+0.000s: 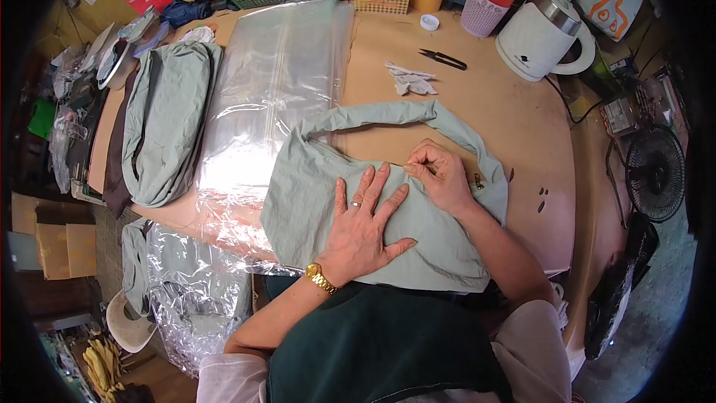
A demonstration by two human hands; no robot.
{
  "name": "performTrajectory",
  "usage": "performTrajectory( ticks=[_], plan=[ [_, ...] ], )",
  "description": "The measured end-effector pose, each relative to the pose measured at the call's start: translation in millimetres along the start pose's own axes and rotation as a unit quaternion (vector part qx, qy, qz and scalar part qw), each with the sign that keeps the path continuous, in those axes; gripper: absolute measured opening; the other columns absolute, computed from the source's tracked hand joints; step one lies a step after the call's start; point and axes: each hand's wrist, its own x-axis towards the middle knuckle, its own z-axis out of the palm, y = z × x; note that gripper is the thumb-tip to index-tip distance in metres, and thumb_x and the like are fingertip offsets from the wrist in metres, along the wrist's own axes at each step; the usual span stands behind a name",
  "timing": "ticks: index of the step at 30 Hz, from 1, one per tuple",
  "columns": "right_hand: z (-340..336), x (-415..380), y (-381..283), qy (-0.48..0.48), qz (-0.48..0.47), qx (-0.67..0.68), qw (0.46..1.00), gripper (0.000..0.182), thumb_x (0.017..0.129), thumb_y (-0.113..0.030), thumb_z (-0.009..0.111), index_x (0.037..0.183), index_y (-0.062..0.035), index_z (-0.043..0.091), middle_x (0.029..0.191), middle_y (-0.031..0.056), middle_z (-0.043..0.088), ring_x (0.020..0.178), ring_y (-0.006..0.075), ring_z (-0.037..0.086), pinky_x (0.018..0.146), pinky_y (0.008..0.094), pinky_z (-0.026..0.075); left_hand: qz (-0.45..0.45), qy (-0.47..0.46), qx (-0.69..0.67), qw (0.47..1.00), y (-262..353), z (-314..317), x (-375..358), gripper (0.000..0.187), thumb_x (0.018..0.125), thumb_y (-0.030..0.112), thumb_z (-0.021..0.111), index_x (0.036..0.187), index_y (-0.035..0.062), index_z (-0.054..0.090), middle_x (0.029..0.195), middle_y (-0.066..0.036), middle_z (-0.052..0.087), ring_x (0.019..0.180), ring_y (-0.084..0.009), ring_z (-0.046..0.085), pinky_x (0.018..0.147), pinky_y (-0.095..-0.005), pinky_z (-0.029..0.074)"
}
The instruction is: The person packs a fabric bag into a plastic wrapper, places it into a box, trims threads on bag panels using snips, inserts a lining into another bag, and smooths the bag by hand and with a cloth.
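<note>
A grey-green cloth bag point(306, 194) lies flat on the brown table point(380, 45), its wide strap curving away at the top. My left hand point(369, 216), with a ring and a gold watch, rests on the bag with its fingers spread. Beside it, my right hand point(438, 175) pinches at the bag's upper edge, thumb and forefinger together; what lies between them is too small to make out. Near my right wrist a small metal piece point(478, 180) shows on the bag.
Clear plastic sheets point(272, 67) and another grey-green bag point(168, 119) lie on the left. Beyond the bag are a white cloth scrap point(410, 79) and black thread snips point(443, 59). A white kettle point(533, 37) stands back right, a black fan point(655, 172) far right.
</note>
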Motion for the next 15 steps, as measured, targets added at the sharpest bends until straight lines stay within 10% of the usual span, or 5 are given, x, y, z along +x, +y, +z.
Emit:
performTrajectory(
  ticks=[7,9,15],
  plan=[
    [-21,6,23,0.088,0.082,0.191,0.974,0.008,0.09,-0.003,0.061,0.084,0.0021,0.06,0.081,0.0032,0.058,0.079,0.0086,0.053,0.071,0.0238,0.044,-0.024,-0.01,0.017,1.0,1,0,-2,0.082,0.075,0.063,0.068,0.139,0.0142,0.048,0.154,-0.025,0.023,0.141,-0.0439,0.026,0.108,-0.0693,0.013],
    [-13,7,-1,0.012,-0.016,-0.08,0.997,0.006,0.088,-0.005,0.064,0.085,0.0,0.064,0.079,0.0049,0.059,0.076,0.0131,0.056,0.071,0.0271,0.045,-0.025,-0.012,0.017,0.999,1,0,-2,0.082,0.076,0.064,0.067,0.138,0.0141,0.049,0.154,-0.026,0.023,0.141,-0.0441,0.026,0.108,-0.0693,0.013],
    [-15,10,-37,-0.13,-0.141,-0.313,0.93,0.012,0.08,-0.007,0.068,0.091,-0.002,0.069,0.088,0.0113,0.063,0.089,0.0304,0.059,0.086,0.0396,0.045,-0.026,-0.017,0.015,0.999,1,-1,0,0.082,0.076,0.064,0.066,0.139,0.0143,0.048,0.154,-0.025,0.024,0.141,-0.0444,0.027,0.109,-0.0693,0.013]
  ],
)
